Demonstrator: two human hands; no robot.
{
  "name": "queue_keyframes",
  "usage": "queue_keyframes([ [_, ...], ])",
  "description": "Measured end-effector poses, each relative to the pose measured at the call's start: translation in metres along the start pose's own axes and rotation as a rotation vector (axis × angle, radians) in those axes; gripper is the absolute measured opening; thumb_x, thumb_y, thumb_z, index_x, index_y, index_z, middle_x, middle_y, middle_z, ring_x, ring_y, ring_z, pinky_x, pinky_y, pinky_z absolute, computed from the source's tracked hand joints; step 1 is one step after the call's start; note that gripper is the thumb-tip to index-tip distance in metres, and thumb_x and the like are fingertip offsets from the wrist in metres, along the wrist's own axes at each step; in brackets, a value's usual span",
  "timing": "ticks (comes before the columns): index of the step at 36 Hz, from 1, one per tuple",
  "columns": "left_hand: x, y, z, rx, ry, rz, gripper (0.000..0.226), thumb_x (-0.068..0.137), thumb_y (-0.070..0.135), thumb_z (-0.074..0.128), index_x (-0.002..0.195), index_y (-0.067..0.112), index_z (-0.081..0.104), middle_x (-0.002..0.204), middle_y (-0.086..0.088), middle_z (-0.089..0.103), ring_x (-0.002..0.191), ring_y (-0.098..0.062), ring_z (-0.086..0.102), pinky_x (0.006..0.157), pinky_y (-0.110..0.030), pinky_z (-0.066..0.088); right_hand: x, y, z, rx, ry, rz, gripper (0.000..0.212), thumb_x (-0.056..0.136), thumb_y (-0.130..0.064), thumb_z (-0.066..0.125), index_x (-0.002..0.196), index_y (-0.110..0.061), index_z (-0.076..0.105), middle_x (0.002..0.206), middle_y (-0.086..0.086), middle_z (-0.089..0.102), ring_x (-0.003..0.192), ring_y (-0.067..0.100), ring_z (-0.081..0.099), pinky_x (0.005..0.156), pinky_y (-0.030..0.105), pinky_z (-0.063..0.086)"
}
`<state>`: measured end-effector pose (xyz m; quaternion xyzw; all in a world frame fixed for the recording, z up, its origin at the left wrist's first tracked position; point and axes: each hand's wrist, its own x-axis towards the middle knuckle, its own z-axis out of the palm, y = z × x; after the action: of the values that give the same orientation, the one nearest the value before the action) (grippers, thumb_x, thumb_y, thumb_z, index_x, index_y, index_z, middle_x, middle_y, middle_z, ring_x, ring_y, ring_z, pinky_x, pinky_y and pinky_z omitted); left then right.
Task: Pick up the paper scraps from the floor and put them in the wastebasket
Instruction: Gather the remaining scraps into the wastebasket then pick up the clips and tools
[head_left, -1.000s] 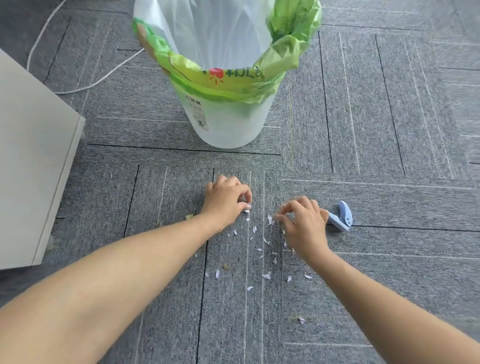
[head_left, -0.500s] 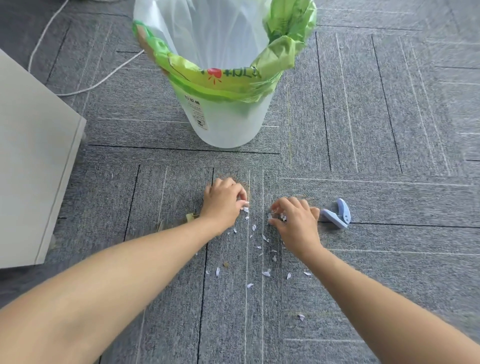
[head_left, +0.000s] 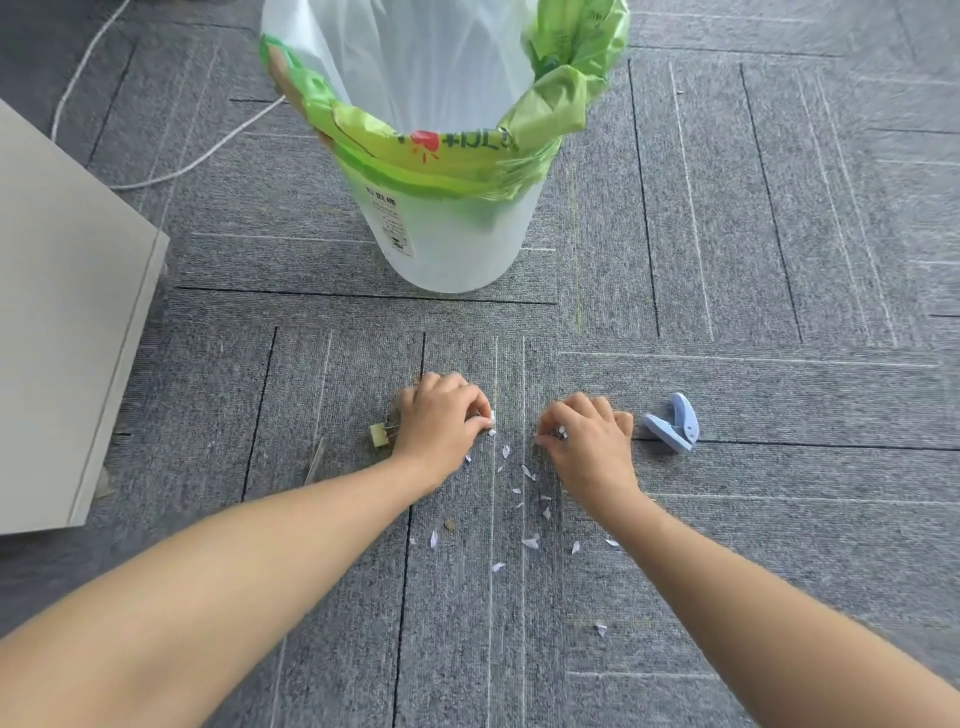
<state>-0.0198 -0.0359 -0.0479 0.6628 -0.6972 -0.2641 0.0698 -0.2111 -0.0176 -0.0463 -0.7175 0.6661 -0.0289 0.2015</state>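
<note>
Several small white paper scraps (head_left: 530, 542) lie scattered on the grey carpet between and below my hands. My left hand (head_left: 441, 423) rests on the floor with its fingers pinched on white scraps at its fingertips. My right hand (head_left: 584, 441) is curled on the carpet, fingertips pinched on scraps at its left side. The wastebasket (head_left: 452, 228), translucent white with a green bag folded over its rim, stands upright beyond both hands.
A light blue hole punch (head_left: 672, 428) lies right of my right hand. A small yellowish binder clip (head_left: 379, 434) sits left of my left hand. A white cabinet (head_left: 67, 322) stands at the left, with a white cable (head_left: 171, 166) on the carpet behind it.
My right hand has slid left toward the scraps, away from the hole punch. My left hand has stayed in place, still pinched.
</note>
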Motion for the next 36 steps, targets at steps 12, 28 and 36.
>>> queue_keyframes([
  [12,0.005,0.003,-0.004,0.011,-0.023,0.004,0.013,0.085,0.044,0.065,0.096,0.038,0.06,0.105,0.018,0.047,0.113,-0.013,0.039,0.098,-0.038,0.027,-0.001,-0.004,-0.002,-0.028,-0.03,0.012,0.012,0.089,-0.041,0.06,0.096,-0.031,0.061,0.101,-0.013,0.051,0.104,0.015,0.04,0.091,0.035,0.024],
  [28,-0.001,0.0,-0.005,-0.001,0.001,0.013,0.012,0.087,0.046,0.063,0.089,0.034,0.063,0.102,0.019,0.049,0.112,-0.012,0.039,0.102,-0.04,0.026,-0.018,-0.032,0.01,-0.01,-0.021,-0.045,0.013,0.087,-0.043,0.063,0.093,-0.031,0.063,0.099,-0.012,0.055,0.101,0.016,0.044,0.088,0.036,0.026],
  [36,-0.012,-0.014,-0.003,-0.076,-0.033,0.009,0.011,0.083,0.045,0.068,0.086,0.035,0.064,0.101,0.018,0.053,0.108,-0.01,0.037,0.093,-0.032,0.021,-0.016,-0.033,0.011,0.019,-0.003,-0.009,0.019,0.086,-0.044,0.064,0.097,-0.033,0.054,0.099,-0.014,0.055,0.1,0.014,0.045,0.088,0.035,0.029],
])
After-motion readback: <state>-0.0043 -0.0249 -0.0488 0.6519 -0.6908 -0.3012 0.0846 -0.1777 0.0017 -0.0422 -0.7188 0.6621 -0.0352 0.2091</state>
